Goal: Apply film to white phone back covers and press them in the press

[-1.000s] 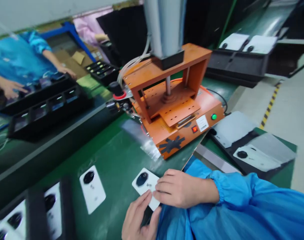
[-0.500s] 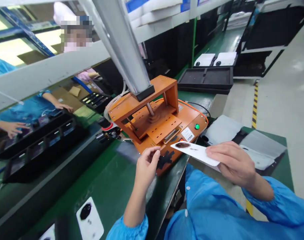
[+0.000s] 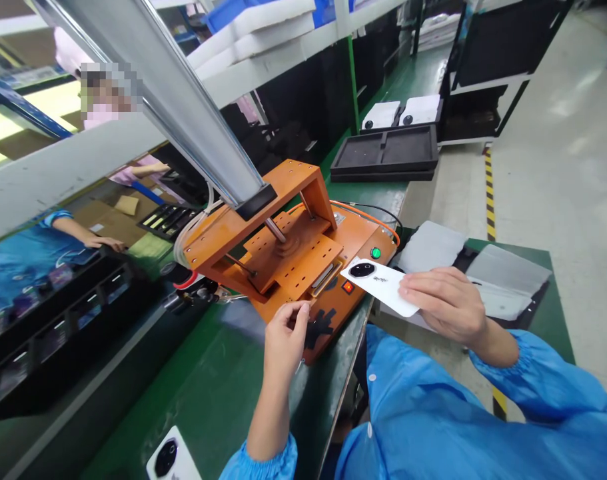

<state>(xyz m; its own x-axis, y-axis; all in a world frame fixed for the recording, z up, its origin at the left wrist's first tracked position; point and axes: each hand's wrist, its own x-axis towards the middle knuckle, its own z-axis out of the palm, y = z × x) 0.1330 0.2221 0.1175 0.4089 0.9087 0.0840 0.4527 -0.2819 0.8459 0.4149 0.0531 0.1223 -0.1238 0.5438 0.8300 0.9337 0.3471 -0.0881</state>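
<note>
White and glossy, the phone back cover [image 3: 386, 287] is sitting pinched in the person's right hand [image 3: 446, 303], fingers closed over its near end while the end with the dark camera ring is pointing toward the orange press fixture [image 3: 288, 253], hanging just above the fixture's front edge by the green button [image 3: 376, 253]. The left hand [image 3: 283, 337] is reaching to the fixture's front lip, thumb and fingertips drawn narrow there; whether it is gripping anything cannot be told. Judging from this, the cover is wanting a level, edge-only hold so the glossy face is staying free of prints, and the left hand is best kept off the plate under the ram [image 3: 278, 233]. Another cover [image 3: 170, 460] is lying on the green desk [image 3: 208, 393], and black trays [image 3: 386, 150] are waiting farther back.
</note>
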